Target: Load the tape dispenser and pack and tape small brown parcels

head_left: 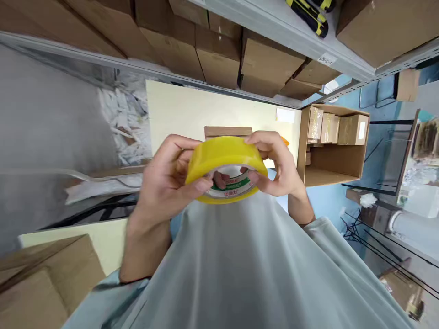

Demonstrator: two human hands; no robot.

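Note:
A roll of yellow packing tape (pixel 224 153) is held up in front of my chest, its round opening tilted toward me. Inside the opening shows a white core with green and red print. My left hand (pixel 173 178) grips the left side, the thumb at the inner rim and fingers around it. On the right side, my right hand (pixel 274 160) pinches the roll between thumb and fingers, one fingertip resting on the outer tape surface. Behind the roll, a flat brown cardboard piece (pixel 226 131) lies on the pale table (pixel 181 107), partly hidden.
An open carton (pixel 336 176) holding several small boxes stands right of the table. Cardboard boxes (pixel 219 59) line the shelf beyond, with yellow-black tools (pixel 308 16) above. A large carton (pixel 48 283) is at lower left. White scraps (pixel 126 121) lie left of the table.

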